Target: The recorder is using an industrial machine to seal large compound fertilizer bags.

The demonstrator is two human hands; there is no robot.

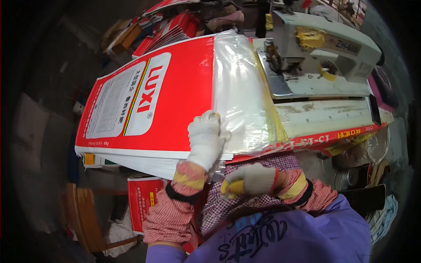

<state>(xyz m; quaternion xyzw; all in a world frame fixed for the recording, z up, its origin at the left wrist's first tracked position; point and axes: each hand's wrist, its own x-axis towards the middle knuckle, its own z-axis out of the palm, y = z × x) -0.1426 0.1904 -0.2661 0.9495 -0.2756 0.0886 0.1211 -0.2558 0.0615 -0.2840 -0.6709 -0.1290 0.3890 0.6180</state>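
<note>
A thick stack of red and white woven sacks (175,87) lies flat in front of me. A clear plastic liner (241,92) sticks out of the top sack's right end. My left hand (205,138), in a white glove, presses on the near edge of the top sack where the red print meets the liner. Below the stack's edge, close to my chest, my right hand (250,179) is curled into a fist, also in a white glove with a yellow fingertip; whether it pinches the liner's lower edge is hidden. Both forearms wear checked red sleeve covers.
A grey industrial sewing machine (320,52) stands on a worn table (324,115) right of the stack. More red sacks (169,30) are piled at the back, and one (142,199) hangs lower left. A wooden chair (85,215) stands at my left. A metal can (346,177) sits lower right.
</note>
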